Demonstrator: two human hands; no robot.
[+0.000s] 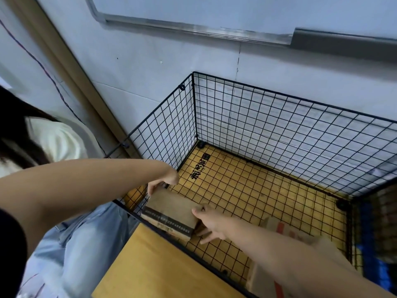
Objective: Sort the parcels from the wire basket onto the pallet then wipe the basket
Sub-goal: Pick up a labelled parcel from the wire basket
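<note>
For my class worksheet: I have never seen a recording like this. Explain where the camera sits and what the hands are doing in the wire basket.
There is no machine: a person wears the camera on the head, so you look down along both bare arms. The left hand grips the far end of a brown parcel; the right hand holds its right end, thumb on top. The parcel is inside the black wire basket, in its near left corner. A second parcel with red marks lies partly under the right forearm.
</note>
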